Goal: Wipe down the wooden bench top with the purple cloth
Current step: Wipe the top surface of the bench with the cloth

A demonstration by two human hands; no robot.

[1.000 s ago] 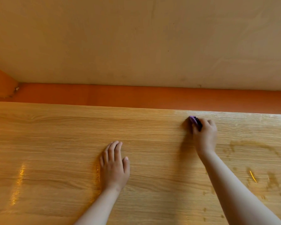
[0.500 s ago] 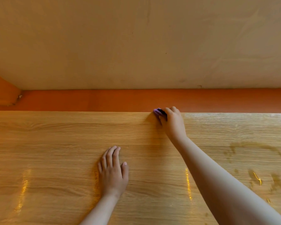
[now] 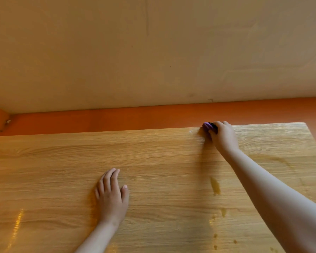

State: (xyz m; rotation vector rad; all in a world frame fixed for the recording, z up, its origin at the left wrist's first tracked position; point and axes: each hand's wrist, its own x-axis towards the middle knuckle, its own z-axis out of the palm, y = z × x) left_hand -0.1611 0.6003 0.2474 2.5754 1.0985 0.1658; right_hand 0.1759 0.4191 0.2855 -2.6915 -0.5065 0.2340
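Note:
The wooden bench top (image 3: 62,170) fills the lower half of the view, light oak grain with a glossy sheen. My right hand (image 3: 223,136) reaches to the far edge and grips the bunched purple cloth (image 3: 207,126), which presses on the wood; most of the cloth is hidden under my fingers. My left hand (image 3: 111,195) lies flat on the bench near the middle, fingers straight and together, holding nothing.
Wet streaks and droplets (image 3: 215,186) mark the wood right of centre and near the front. An orange strip (image 3: 117,119) runs behind the bench's far edge, with a beige wall (image 3: 153,52) above. The bench's right corner (image 3: 304,123) shows at the far right.
My right hand slid the cloth left along the far edge, then back to the right. The view shifted so the bench's right corner appears. My left hand stayed flat.

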